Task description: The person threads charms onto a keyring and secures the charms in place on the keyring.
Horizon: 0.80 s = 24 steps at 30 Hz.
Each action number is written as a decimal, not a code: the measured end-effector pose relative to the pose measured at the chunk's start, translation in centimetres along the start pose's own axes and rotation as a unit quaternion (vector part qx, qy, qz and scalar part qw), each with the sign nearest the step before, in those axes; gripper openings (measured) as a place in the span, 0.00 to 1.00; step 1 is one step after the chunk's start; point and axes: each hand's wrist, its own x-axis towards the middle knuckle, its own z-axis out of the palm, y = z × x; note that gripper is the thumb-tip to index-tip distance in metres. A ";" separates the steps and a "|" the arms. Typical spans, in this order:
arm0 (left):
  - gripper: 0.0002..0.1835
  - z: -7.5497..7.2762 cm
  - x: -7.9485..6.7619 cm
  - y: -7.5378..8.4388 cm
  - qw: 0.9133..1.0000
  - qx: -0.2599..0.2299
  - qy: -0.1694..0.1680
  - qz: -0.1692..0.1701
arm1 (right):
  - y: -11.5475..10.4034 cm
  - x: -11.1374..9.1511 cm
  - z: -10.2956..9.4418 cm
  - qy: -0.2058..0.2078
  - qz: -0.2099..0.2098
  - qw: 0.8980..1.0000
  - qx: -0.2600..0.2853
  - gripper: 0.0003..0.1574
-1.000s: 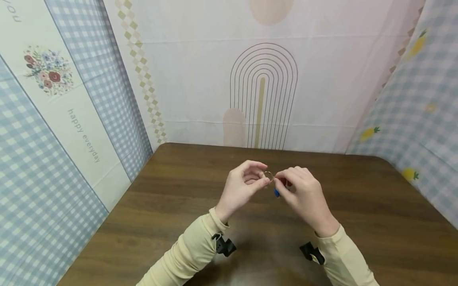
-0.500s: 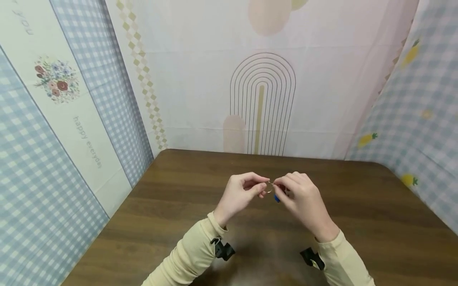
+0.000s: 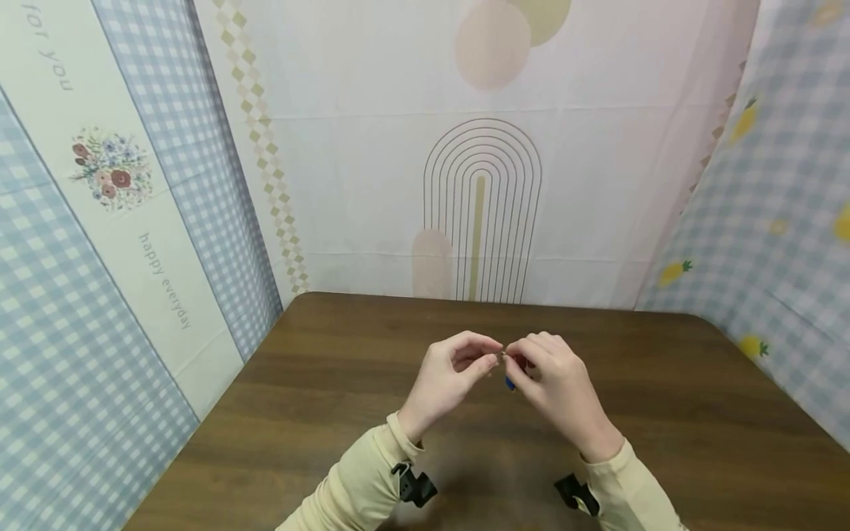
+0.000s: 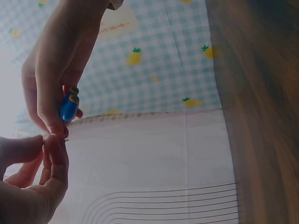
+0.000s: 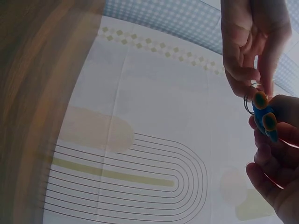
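Thumb and forefinger of my left hand (image 3: 440, 383) pinch one side of a thin metal key ring (image 5: 246, 104). My right hand (image 3: 556, 383) faces it and grips the other side, where a small blue charm with orange and green round parts (image 5: 264, 114) is attached. In the head view only a bit of the blue charm (image 3: 510, 383) peeks out below the right fingertips. The left wrist view shows the charm (image 4: 69, 107) hanging beside the right fingers. Fingertips of both hands nearly meet and cover much of the ring. Both hands are raised over the table.
A brown wooden table (image 3: 319, 398) lies under the hands. Behind it hangs a white patterned cloth (image 3: 358, 184). Blue checked cloths close off the left (image 3: 40, 243) and right (image 3: 797, 221) sides. Each sleeve cuff carries a black wrist camera (image 3: 416, 485).
The ring, seen as a round loop earlier, is now mostly hidden between the fingertips. The hands have drawn slightly closer together. The head view has tilted up, so everything sits lower.
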 end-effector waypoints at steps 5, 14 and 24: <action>0.07 -0.4 0.1 0.0 1.000 0.012 0.009 -0.011 | -0.2 0.1 -0.1 -0.021 -0.014 1.000 0.004 0.15; 0.07 -1.2 -0.1 -0.2 0.997 0.002 -0.054 -0.064 | -1.0 -0.2 -0.2 -0.061 -0.054 0.996 0.042 0.13; 0.12 -1.4 -0.6 -0.1 0.988 -0.099 -0.041 -0.115 | -1.9 -0.4 -0.5 -0.062 0.049 0.995 0.059 0.11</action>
